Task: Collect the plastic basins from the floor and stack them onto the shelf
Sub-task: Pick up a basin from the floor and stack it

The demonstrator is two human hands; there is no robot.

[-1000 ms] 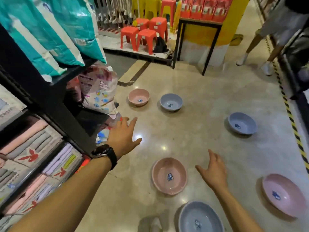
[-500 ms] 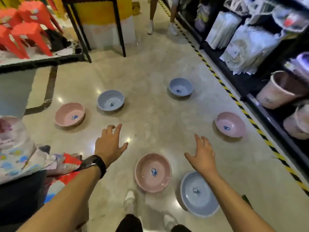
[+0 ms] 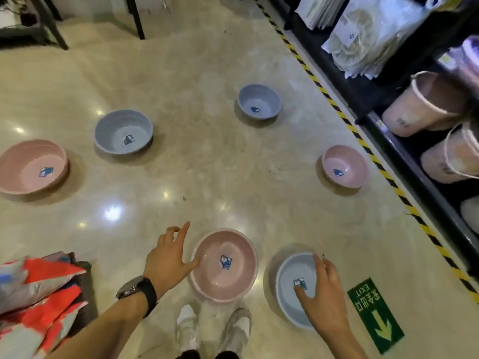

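Several plastic basins lie on the shiny floor. A pink basin [image 3: 233, 278] sits just ahead of my feet, and my left hand [image 3: 167, 257] hovers open at its left rim. Beside it lies a blue basin [image 3: 287, 278], with my right hand [image 3: 322, 294] spread open over its right side, holding nothing. Farther off are a pink basin [image 3: 32, 165] at the left, a blue basin [image 3: 123, 132], another blue basin [image 3: 259, 102] and a pink basin [image 3: 344, 165] near the right shelf [image 3: 404, 151].
The black right shelf carries pink buckets [image 3: 425, 104] and bagged goods [image 3: 368, 35]. A yellow-black tape line [image 3: 363, 141] runs along its base. A green exit sticker [image 3: 374, 314] marks the floor. Red-white packages [image 3: 39, 299] lie at lower left. Black table legs [image 3: 136, 19] stand at the back.
My view swung right and down, away from the left shelf. Both hands have lowered toward the two nearest basins, the left to the pink one, the right over the blue one.
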